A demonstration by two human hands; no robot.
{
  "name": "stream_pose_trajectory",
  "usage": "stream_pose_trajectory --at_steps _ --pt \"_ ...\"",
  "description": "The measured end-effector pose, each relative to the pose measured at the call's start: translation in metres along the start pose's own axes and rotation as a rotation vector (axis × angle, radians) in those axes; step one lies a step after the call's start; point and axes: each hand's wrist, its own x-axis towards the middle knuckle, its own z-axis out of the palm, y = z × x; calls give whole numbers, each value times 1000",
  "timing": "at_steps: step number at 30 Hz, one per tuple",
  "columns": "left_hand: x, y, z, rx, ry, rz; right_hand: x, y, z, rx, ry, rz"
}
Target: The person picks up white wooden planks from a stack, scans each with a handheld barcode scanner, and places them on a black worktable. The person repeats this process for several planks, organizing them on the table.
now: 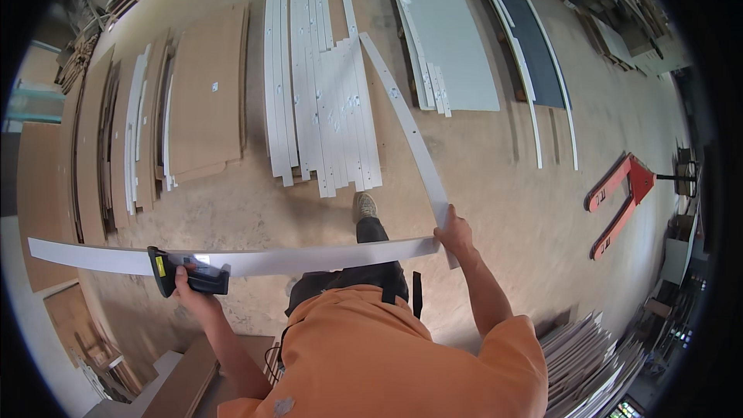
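Observation:
Across the front of my body runs a long white board (309,258), held nearly level from left to right. My right hand (457,234) is closed at its right end, where a second white board (412,133) slants away to the far pile; the fingers look wrapped round both. In my left hand (195,299) is a black handheld scanner (207,282) with a yellow label, overlapping the level board. Just above the scanner a small pale label (203,260) shows on that board. Some left fingers are hidden behind the scanner.
Ahead lies a pile of white boards (340,108), my shoe (364,206) close to its near edge. Brown panels (207,85) stand to the left, a pale green panel stack (457,46) far right. A red pallet jack (636,179) is at right; stacked panels (592,364) lie behind me.

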Motion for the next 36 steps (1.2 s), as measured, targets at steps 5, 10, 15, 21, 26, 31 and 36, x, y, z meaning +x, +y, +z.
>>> stream_pose_trajectory --at_steps 5,10,15,21,26,31,36 --pt "5 6 39 54 -16 35 97 -14 22 86 -44 66" --pt "2 14 45 209 -8 62 224 -43 73 132 -18 32" --pt "-3 33 51 317 -40 38 320 -89 114 -8 32 8" --pt "9 35 72 242 1 46 316 -167 103 62 -43 -171" --pt "56 37 69 154 151 106 214 -218 63 446 -799 -533" --pt "104 61 40 35 -36 -31 96 -247 -10 240 -1033 -766" --pt "158 63 -32 5 -206 -80 27 -301 -7 -52 -488 -690"
